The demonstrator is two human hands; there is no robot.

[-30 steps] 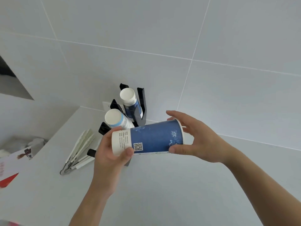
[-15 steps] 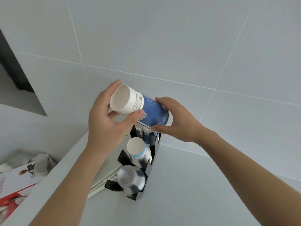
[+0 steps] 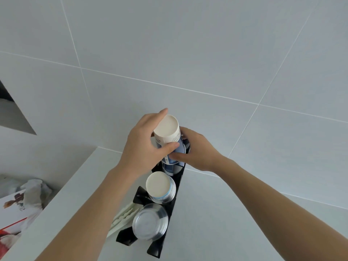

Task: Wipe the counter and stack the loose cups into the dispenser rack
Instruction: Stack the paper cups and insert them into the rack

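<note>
A blue and white paper cup [image 3: 168, 136] stands upside down, base up, over the far slot of the black dispenser rack [image 3: 170, 206]. My left hand [image 3: 143, 146] grips its upper part from the left. My right hand [image 3: 195, 149] holds its lower blue part from the right, at the rack's top. The cup's rim is hidden behind my fingers and the rack. In the middle slot sits an upside-down white cup stack [image 3: 160, 187]. The near slot holds a clear plastic cup stack [image 3: 150, 222].
The rack stands on a white counter [image 3: 216, 223] near its left edge, against a grey tiled wall [image 3: 188, 53]. White tongs [image 3: 123, 217] lie left of the rack. Below the counter at left are a crumpled cloth [image 3: 34, 191] and a printed box [image 3: 13, 210].
Both hands turned the cup from lying sideways to base up and lowered it onto the rack's far slot. My view moved closer and above the rack.
</note>
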